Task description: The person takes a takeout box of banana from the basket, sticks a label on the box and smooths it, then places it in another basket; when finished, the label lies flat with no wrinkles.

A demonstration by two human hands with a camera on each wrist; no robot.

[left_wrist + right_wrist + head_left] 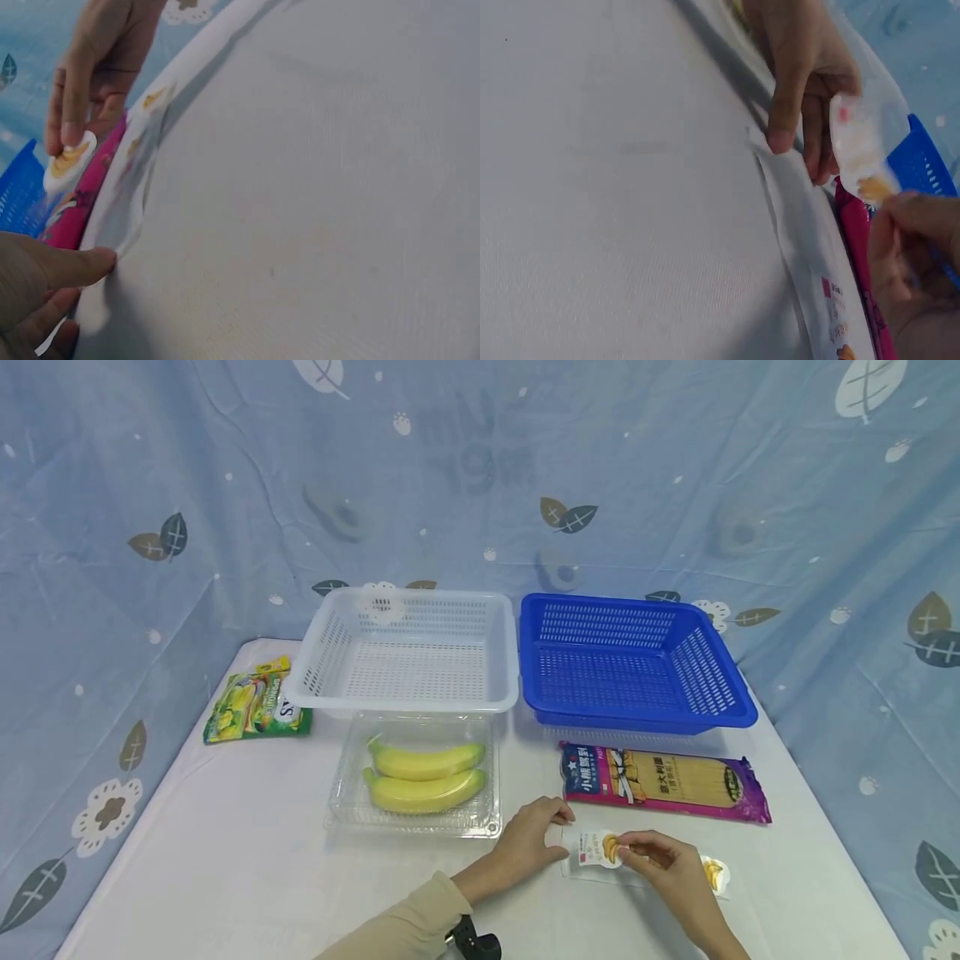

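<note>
A white sticker [596,849] with a banana picture is pinched between the thumb and fingertips of my right hand [671,872]. It stands raised above a pale backing strip [799,217] lying on the table. At the strip's left end, my left hand [531,842] rests with thumb and forefinger spread at its two edges. A second banana sticker [715,875] shows on the strip's right end, partly behind my right hand. Left of my left hand, two bananas [427,789] lie in a clear plastic box [347,806].
A white basket [405,703] and a blue basket [622,718] stand at the back. The purple pasta packet [675,781] lies just beyond the strip. A green snack bag [255,706] and a small yellow packet [273,665] lie at the far left.
</note>
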